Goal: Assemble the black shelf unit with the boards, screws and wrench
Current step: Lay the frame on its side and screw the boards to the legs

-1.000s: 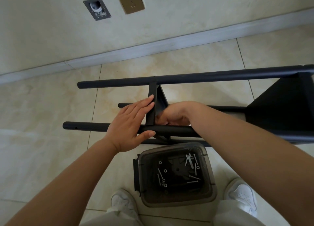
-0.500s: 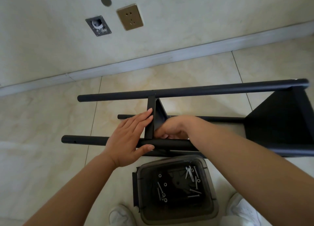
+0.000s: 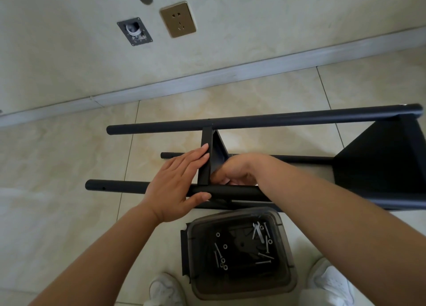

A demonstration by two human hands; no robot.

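Two hands work on a black shelf unit lying on its side on the floor.

The left hand (image 3: 177, 181) lies flat with straight fingers on the small black board (image 3: 206, 158), and its thumb presses the near black pole (image 3: 119, 187). The right hand (image 3: 232, 171) is curled in just right of that board, behind the near pole; I cannot tell what it holds. The board stands between the near pole and the far pole (image 3: 265, 121). A bigger black board (image 3: 380, 165) sits at the right end of the shelf unit (image 3: 322, 116). Near the white shoes (image 3: 166, 289) is a dark plastic box (image 3: 285, 280). Inside it lie silver screws (image 3: 265, 255), little rings and a small wrench (image 3: 257, 229). A wall socket (image 3: 178, 18) is on the wall above the tiled floor (image 3: 57, 213).
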